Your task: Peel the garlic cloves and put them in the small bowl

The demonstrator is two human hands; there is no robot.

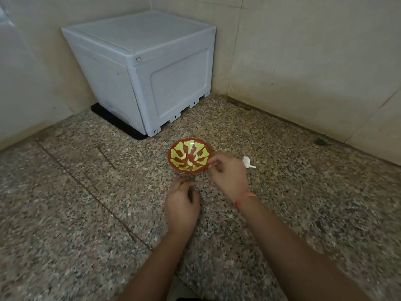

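1. Granite-look speckled counter [86, 213] fills my view, with beige tiled walls [303, 61] meeting in the far corner
2. Task's small red bowl [176, 149], round with a yellow-green leaf pattern inside, sits upright on the counter near the middle, just beyond both hands
3. Pale pieces [190, 163] lie inside the bowl and look like peeled garlic cloves. They're hard to separate from the pattern, so I can't count them
4. Right hand [227, 177] is at the bowl's right rim, thumb and forefinger tips pinched together right at the edge. The frame is blurred there, so I can't tell whether a clove is between them
5. Orange thread band [245, 199] is on the right wrist
6. Left hand [182, 200] is just in front of the bowl, back of the hand towards the camera and fingers curled under. I can't tell whether it holds anything, and it's not touching the bowl as far as I can see
7. White papery scrap [247, 162], probably garlic skin, lies on the counter just right of the right hand, apart from the bowl
8. Pale grey plastic box [141, 72], lid closed, stands in the corner well behind the bowl, on a black mat [117, 122] that pokes out from under its left side
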